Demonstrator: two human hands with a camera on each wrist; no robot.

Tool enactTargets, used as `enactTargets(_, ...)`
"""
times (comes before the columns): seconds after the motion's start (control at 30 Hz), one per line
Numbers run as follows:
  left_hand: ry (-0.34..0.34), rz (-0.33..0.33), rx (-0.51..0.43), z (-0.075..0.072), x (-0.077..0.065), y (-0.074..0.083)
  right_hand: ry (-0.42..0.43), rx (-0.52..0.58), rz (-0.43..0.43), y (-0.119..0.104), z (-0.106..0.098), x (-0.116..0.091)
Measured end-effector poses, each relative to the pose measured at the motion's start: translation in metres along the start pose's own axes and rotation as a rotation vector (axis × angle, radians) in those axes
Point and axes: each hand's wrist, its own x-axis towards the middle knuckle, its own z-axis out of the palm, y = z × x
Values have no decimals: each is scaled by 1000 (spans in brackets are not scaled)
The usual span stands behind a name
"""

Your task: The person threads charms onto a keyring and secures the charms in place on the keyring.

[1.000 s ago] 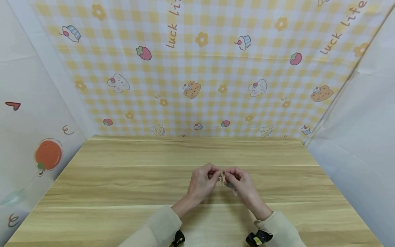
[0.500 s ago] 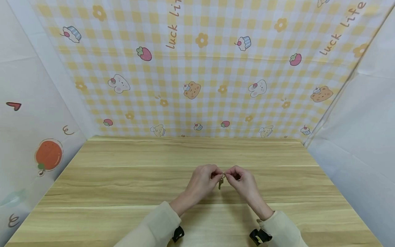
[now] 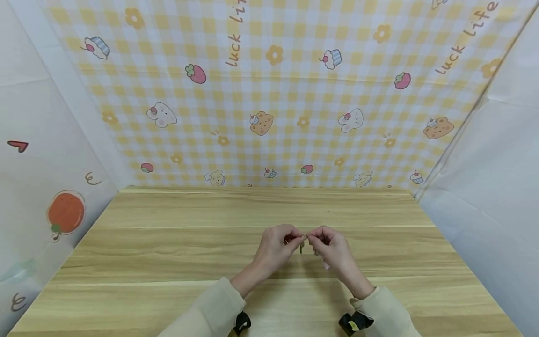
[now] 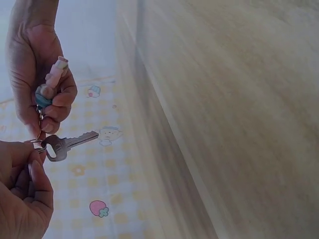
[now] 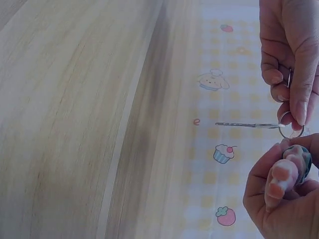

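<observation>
Over the middle of the table, my left hand (image 3: pixel 275 245) and right hand (image 3: pixel 334 250) meet fingertip to fingertip at a small metal key ring (image 5: pixel 299 135). Thumb and forefinger of the left hand pinch the ring, and the right fingertips pinch its other side. A silver key (image 4: pixel 62 148) hangs from the ring, its toothed blade sticking out below the left fingers. Linked by a short chain, a pink, white and teal figurine charm (image 5: pixel 284 177) hangs against the right palm and fingers. Fingertips partly cover the ring in both wrist views.
The light wood-grain table (image 3: pixel 168 252) reaches back to a yellow checked cloth wall (image 3: pixel 236 93) with printed cartoons. White sheets (image 3: pixel 497 154) close off both sides. Each wrist wears a black camera strap (image 3: pixel 355 324) by a cream sleeve (image 3: pixel 383 306).
Both hands stay close together at the ring with small finger shifts. The key has swung and dropped slightly below the left fingers; the charm has shifted behind the right hand and shows again now.
</observation>
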Motion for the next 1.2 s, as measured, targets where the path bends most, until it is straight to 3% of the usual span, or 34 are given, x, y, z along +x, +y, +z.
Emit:
enactTargets(0.13,-47,-23,-19,-2,1,2,33,-56,-47,0,0,0)
enactTargets(0.3,-111,-81,-11,-4,2,4,73,-226,-242,-1,2,0)
enactTargets(0.4,-115,-96,9,-5,3,5,82,-254,-301,0,3,0)
enactTargets(0.83,-58,-41,-24,-3,1,4,68,-151,-155,0,2,1)
enactTargets(1.1,-111,-96,-22,-4,2,5,76,-272,-313,0,3,-1)
enactTargets(1.2,-110,-119,-12,-5,2,6,84,-286,-331,0,3,-1)
